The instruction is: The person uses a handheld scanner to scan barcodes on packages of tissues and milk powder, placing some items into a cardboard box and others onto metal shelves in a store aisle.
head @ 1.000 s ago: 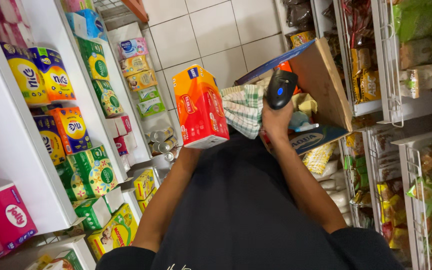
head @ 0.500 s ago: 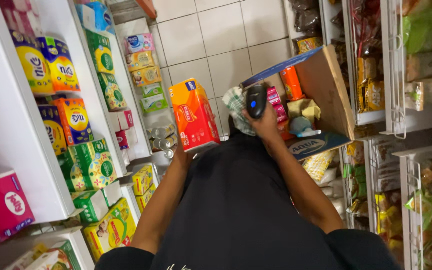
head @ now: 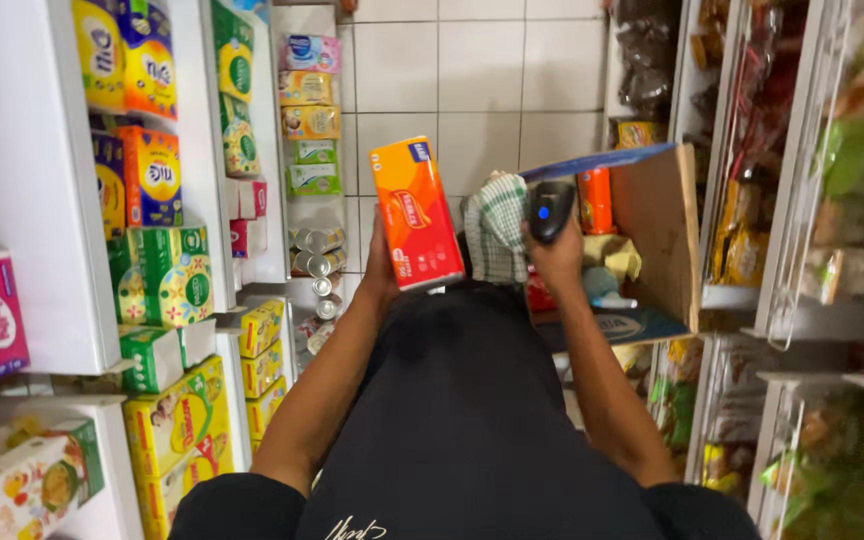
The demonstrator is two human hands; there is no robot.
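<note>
Head view is looking down a narrow shop aisle w/ tiled floor [head: 472,80] running out beyond both hands. White shelving [head: 22,200] is standing off to the outer side of the left hand, packed w/ yellow, green & orange boxes [head: 162,285]; small tins [head: 314,262] are sitting low down just past that hand. Wire racks [head: 802,200] w/ bagged goods are rising on the outer side of the right hand. Person's black shirt [head: 472,420] is filling the lower middle, both bare forearms reaching fwd from it.

Open cardboard box [head: 652,230] is sitting just beyond & outside the right hand, flap up, holding an orange bottle [head: 595,200] & yellow packs [head: 612,255]. Checked cloth [head: 497,225] is hanging btwn the two hands, touching the scanner side.

Left hand [head: 382,265] is gripping an orange-red carton [head: 417,212] from behind, holding it upright & tilted a bit, fingers mostly hidden by it. Right hand [head: 557,255] is clenching a black handheld scanner [head: 550,208], blue button showing, head of it standing near the carton's edge but apart from it.
</note>
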